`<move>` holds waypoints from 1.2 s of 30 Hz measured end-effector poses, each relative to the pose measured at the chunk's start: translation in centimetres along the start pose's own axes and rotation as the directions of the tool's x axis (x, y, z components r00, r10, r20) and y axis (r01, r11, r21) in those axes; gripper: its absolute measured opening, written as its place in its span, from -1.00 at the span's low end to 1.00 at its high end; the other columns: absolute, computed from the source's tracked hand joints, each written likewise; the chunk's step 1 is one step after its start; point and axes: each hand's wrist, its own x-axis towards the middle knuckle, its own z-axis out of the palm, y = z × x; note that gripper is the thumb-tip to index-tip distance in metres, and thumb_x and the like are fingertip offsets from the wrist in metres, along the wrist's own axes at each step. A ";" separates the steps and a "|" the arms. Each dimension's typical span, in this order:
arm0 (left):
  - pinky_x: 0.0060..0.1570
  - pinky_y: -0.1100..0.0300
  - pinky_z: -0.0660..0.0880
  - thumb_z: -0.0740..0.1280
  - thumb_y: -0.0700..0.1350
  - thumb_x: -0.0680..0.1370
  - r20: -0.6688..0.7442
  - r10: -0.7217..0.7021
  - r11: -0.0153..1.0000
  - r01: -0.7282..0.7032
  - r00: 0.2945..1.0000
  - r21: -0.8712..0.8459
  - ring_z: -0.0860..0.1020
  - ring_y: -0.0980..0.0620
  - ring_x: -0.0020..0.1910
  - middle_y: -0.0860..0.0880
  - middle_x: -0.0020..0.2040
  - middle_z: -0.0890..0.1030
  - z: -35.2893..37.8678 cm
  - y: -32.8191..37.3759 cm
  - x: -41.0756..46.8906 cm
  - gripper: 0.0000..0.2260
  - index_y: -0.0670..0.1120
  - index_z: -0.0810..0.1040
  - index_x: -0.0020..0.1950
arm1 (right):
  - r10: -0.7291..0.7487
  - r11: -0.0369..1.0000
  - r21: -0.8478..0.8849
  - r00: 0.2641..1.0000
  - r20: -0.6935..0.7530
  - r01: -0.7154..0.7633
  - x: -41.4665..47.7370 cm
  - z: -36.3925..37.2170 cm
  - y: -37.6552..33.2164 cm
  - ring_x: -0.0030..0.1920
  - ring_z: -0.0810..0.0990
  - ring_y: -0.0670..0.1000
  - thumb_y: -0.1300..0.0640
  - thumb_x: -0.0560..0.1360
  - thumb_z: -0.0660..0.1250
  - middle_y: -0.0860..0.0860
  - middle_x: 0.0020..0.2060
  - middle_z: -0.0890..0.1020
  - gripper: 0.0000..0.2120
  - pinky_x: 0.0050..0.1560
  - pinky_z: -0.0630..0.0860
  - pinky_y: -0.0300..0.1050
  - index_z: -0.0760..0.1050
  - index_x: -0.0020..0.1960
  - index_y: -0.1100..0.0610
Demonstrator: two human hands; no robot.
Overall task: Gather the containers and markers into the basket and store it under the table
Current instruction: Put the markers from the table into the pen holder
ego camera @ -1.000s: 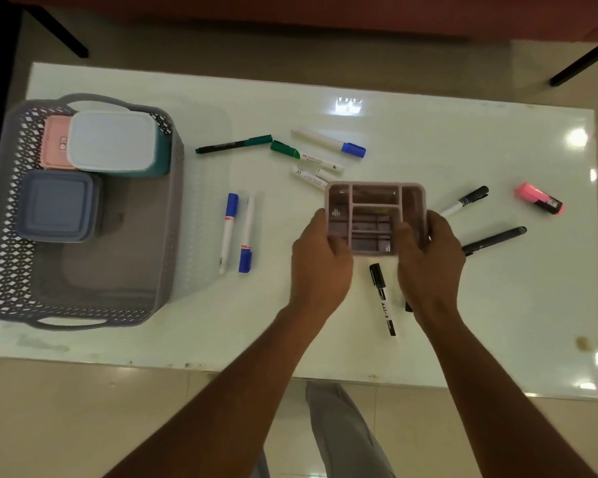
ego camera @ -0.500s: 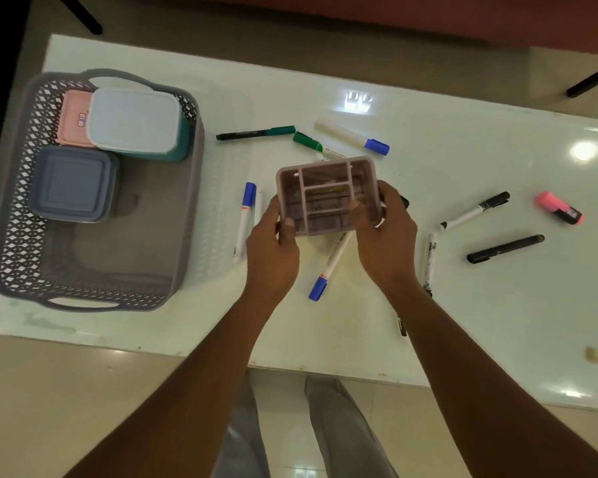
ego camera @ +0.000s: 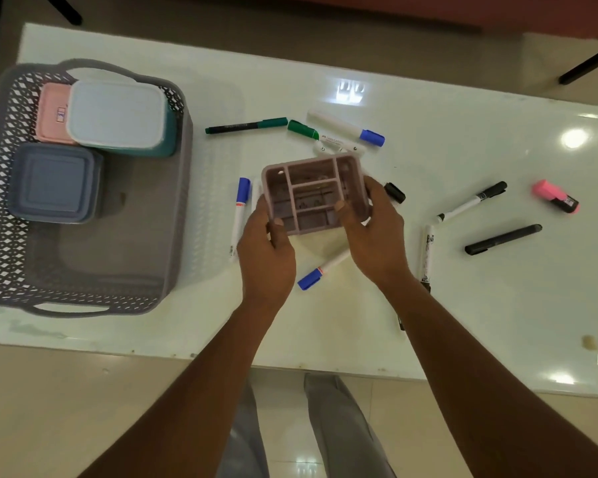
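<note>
A mauve divided organiser (ego camera: 313, 194) is held above the table's middle between my left hand (ego camera: 265, 251) and my right hand (ego camera: 373, 232), each gripping one side. The grey lattice basket (ego camera: 173, 201) stands at the left and holds a pink box (ego camera: 50, 113), a white-lidded teal container (ego camera: 118, 117) and a blue-grey container (ego camera: 54, 182). Several markers lie loose on the white table (ego camera: 497, 322): a dark green one (ego camera: 246, 125), blue-capped ones (ego camera: 240, 210) (ego camera: 346, 127) (ego camera: 316, 274), black ones (ego camera: 503, 239) (ego camera: 472, 201), and a pink highlighter (ego camera: 554, 200).
The near half of the basket floor (ego camera: 111, 257) holds nothing. Dark furniture legs (ego camera: 587, 65) stand beyond the table's far right corner. My legs (ego camera: 328, 426) show below the table's near edge, over a tiled floor.
My hands lifted the organiser off the table and carried it left toward the basket. A blue-capped marker and a white one that it covered now show beneath it.
</note>
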 end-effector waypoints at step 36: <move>-0.16 0.55 0.37 0.36 -0.02 0.57 -0.314 0.226 0.963 -0.162 0.922 0.216 0.46 0.12 -0.22 -0.01 -0.15 0.52 -5.4 3.8 -2.6 -0.78 -0.18 0.55 0.02 | -0.170 0.985 0.004 0.985 -0.035 0.170 -7.6 -0.8 -2.3 0.00 0.55 -0.28 0.08 0.56 0.29 -0.18 0.07 0.58 -0.75 0.04 0.46 -0.48 0.46 0.22 0.08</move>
